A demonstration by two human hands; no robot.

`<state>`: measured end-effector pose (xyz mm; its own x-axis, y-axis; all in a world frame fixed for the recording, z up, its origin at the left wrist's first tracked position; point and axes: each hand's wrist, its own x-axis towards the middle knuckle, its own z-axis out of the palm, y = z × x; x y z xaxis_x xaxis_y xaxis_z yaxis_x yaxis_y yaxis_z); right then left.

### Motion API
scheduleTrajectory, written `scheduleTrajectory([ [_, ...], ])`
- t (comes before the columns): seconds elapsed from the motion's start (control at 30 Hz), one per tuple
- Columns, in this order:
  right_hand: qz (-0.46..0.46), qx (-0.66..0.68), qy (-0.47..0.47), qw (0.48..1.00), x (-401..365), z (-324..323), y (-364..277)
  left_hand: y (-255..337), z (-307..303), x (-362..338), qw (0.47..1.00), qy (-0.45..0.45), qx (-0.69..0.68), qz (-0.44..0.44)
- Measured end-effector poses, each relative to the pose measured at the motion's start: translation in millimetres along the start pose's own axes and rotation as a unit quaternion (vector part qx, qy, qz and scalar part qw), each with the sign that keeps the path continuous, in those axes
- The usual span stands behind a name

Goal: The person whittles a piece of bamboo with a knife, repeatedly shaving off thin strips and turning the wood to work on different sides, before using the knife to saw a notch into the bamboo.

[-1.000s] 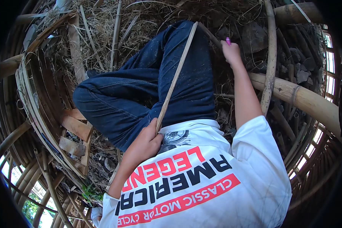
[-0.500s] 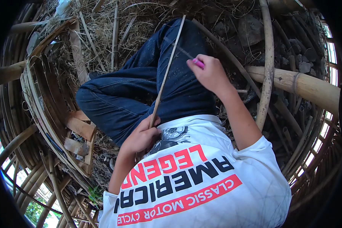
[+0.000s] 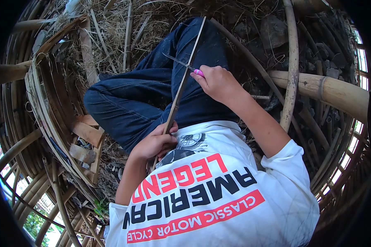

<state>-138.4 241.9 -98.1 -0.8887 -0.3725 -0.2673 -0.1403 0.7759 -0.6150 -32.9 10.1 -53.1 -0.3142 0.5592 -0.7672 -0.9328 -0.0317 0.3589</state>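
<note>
A long, thin bamboo strip [image 3: 181, 88] slants up from my waist across my dark jeans. My left hand [image 3: 156, 142] is closed around its lower part, close to my shirt. My right hand [image 3: 218, 82] grips the pink handle of a knife [image 3: 178, 61]. The knife's narrow blade points to the upper left and crosses the strip, where it seems to touch it. Part of the handle is hidden in my fingers.
Dry straw [image 3: 109, 24] covers the ground beyond my legs. A thick bamboo pole [image 3: 334, 91] and a thinner upright pole [image 3: 291, 61] stand to my right, with stones [image 3: 273, 32] behind. Split bamboo strips [image 3: 49, 123] and wood pieces [image 3: 88, 133] lie at left.
My right hand has moved left and slightly down, bringing the knife blade across the bamboo strip. The strip has turned slightly and its tip has shifted right. My left hand still holds it.
</note>
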Motion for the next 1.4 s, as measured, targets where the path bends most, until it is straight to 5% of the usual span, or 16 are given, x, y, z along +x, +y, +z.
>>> scheduleTrajectory([
  [0.33,0.022,0.080,-0.046,0.995,0.0,-5.3,8.0,3.4,7.9,-0.5,0.999,0.038,0.021,-0.001],
  [1.4,-0.006,0.040,-0.029,0.999,14.3,0.6,11.0,-2.0,1.5,4.9,0.999,0.025,-0.038,-0.011],
])
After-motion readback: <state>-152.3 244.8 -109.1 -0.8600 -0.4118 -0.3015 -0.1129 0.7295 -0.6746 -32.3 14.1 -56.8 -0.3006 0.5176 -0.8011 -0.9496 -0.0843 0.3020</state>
